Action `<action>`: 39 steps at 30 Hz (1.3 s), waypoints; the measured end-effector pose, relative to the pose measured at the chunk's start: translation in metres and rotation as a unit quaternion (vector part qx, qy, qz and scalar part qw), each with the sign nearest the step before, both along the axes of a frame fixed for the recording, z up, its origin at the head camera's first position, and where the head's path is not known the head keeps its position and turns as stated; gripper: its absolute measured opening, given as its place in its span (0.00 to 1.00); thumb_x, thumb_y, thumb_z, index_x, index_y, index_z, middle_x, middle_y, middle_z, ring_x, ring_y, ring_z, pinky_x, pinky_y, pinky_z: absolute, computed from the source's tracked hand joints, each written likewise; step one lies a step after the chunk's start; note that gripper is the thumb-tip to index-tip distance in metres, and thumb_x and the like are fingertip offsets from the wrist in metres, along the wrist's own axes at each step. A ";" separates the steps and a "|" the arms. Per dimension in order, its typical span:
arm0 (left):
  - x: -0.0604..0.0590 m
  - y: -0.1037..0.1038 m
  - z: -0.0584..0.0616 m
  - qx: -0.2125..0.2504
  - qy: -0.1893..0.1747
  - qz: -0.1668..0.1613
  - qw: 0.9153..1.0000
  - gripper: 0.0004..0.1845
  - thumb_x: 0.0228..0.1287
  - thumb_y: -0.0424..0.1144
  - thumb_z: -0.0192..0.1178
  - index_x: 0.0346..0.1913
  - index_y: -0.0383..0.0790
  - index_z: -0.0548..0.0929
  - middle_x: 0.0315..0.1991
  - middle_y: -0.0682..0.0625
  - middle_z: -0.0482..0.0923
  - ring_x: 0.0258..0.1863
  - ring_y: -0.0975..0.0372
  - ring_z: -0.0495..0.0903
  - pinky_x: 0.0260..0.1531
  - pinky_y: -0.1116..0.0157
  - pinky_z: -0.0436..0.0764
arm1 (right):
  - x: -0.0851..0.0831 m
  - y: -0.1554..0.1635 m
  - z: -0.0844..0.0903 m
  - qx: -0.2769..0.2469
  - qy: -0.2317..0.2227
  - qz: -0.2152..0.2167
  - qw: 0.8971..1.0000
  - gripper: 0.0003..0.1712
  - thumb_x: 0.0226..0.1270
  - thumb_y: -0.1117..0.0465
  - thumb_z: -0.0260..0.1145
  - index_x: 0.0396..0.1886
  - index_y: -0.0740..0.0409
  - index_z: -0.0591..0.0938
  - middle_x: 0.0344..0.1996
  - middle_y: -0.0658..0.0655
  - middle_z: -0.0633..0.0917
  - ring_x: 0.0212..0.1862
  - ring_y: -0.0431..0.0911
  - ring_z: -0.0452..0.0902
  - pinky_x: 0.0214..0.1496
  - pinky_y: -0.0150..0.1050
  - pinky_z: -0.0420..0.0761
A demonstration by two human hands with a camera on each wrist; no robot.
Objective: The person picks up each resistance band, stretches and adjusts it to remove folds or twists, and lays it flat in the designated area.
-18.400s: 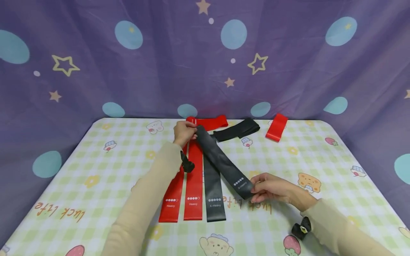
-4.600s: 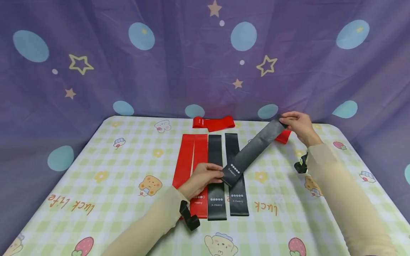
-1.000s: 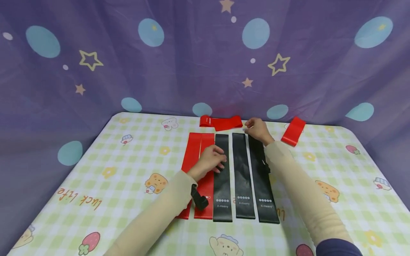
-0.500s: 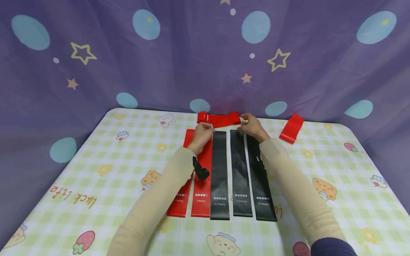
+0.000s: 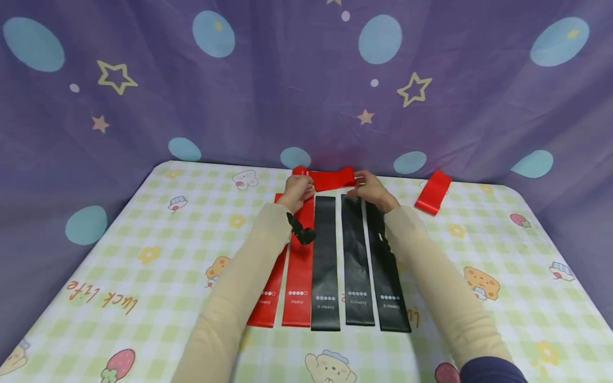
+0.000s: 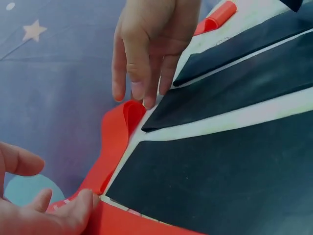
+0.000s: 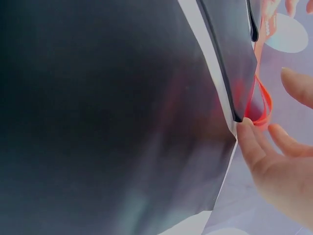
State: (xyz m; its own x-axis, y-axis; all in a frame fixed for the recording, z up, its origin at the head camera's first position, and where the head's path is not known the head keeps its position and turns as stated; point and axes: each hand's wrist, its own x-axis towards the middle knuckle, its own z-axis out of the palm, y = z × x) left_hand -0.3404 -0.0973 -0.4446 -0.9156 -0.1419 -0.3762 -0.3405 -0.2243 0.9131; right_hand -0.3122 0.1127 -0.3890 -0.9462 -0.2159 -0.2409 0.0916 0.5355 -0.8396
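A folded red resistance band (image 5: 331, 180) lies crosswise along the far edge of the table. My left hand (image 5: 296, 192) is at its left end, fingertips close to or touching the band; thumb and fingers are spread apart in the left wrist view. Beside the right end, where the band makes a loop (image 6: 122, 122), my right hand (image 5: 375, 192) hovers with fingers extended and thumb apart. Below the hands two red "Heavy" bands (image 5: 298, 276) and three black "X-Heavy" bands (image 5: 325, 255) lie lengthwise in a row. My left hand and forearm partly cover the red ones.
Another red band (image 5: 433, 192) rests at the back right of the table. The checked tablecloth (image 5: 182, 276) has printed cartoons. A purple curtain (image 5: 268, 80) hangs right behind the table's far edge.
Over the earlier frames, the black bands have been laid flat in the row. Since one second ago my left hand has moved up to the far red band's left end; my right hand has shifted slightly left.
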 end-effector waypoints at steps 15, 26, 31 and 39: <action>0.059 0.024 0.077 0.043 -0.044 -0.061 0.996 0.21 0.67 0.29 0.52 0.62 0.27 0.69 0.53 0.35 0.77 0.35 0.59 0.82 0.47 0.71 0.81 | -0.001 0.003 -0.001 -0.010 0.013 -0.004 1.000 0.36 0.57 0.69 0.65 0.65 0.68 0.63 0.62 0.68 0.69 0.63 0.58 0.65 0.67 0.50 0.69; 0.046 0.044 0.052 -0.099 0.035 -0.037 0.994 0.31 0.58 0.24 0.55 0.65 0.38 0.63 0.28 0.47 0.73 0.14 0.66 0.78 0.21 0.71 0.82 | 0.000 0.001 -0.004 0.002 0.045 0.014 0.999 0.35 0.56 0.68 0.66 0.64 0.68 0.65 0.61 0.66 0.71 0.60 0.58 0.68 0.63 0.50 0.73; 0.049 0.049 0.059 -0.084 0.050 -0.053 0.994 0.25 0.58 0.24 0.52 0.60 0.35 0.68 0.34 0.43 0.73 0.16 0.65 0.79 0.40 0.59 0.84 | 0.000 0.001 -0.002 0.069 0.143 0.026 0.987 0.36 0.49 0.65 0.71 0.59 0.69 0.70 0.58 0.68 0.73 0.58 0.59 0.69 0.63 0.51 0.72; 0.058 0.055 0.071 -0.069 0.057 -0.071 0.993 0.21 0.60 0.25 0.55 0.57 0.29 0.70 0.27 0.46 0.74 0.17 0.65 0.78 0.48 0.54 0.80 | 0.008 -0.009 0.003 0.078 0.212 0.051 0.973 0.33 0.49 0.63 0.74 0.56 0.68 0.74 0.54 0.67 0.76 0.56 0.58 0.70 0.65 0.50 0.70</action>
